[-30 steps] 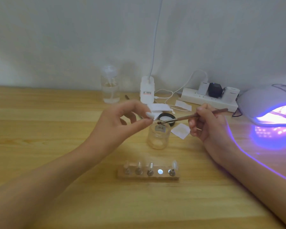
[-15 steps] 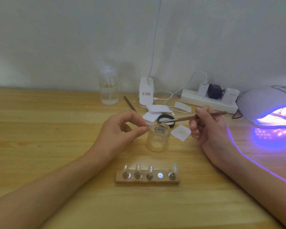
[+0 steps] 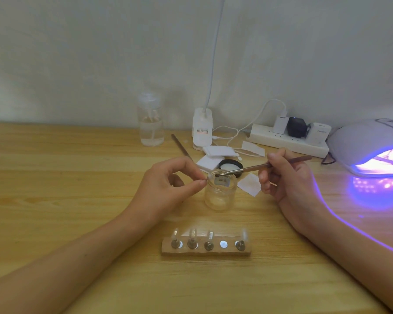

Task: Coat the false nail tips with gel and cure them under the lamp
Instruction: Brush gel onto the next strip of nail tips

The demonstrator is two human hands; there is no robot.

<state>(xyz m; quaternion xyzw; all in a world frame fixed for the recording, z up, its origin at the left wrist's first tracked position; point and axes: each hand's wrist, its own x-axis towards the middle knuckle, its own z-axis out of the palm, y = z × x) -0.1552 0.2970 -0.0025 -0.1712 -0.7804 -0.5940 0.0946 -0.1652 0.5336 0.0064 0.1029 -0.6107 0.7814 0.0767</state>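
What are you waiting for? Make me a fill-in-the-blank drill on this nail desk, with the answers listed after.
1. The right hand holds the brush to the nail tip, which the left hand pinches above the open glass ____.
2. On the wooden holder, ____ of the five spots has no stand.
3. The curing lamp on the right glows ____.

Answers: jar; one; purple.

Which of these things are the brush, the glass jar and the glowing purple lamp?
brush (image 3: 247, 169), head view, on its metal neck between the bristles and the fingers.
glass jar (image 3: 220, 196), head view, on its clear side wall.
lamp (image 3: 361, 141), head view, on its white dome.
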